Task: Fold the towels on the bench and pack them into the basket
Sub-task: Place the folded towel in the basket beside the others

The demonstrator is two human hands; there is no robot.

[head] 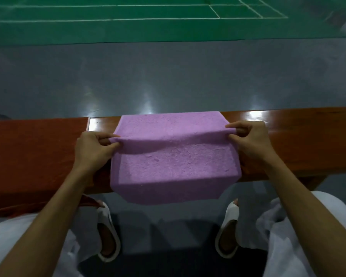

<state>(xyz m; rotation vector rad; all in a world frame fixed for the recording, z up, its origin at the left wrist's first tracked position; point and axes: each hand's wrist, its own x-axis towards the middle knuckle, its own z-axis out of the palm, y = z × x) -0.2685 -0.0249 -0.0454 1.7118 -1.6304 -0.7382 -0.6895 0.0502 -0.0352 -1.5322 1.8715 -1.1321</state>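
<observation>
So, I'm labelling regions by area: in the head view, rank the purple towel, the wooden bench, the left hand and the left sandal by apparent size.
1. wooden bench
2. purple towel
3. left hand and left sandal: look alike, and the sandal is partly hidden, so unranked.

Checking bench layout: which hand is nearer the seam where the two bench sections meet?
Left. The left hand pinches the purple towel close beside the seam; the right hand grips the towel's opposite edge, farther away.

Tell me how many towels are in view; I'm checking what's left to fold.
1: a purple towel draped across the bench, pinched by both hands. Others may lie outside the view.
</observation>
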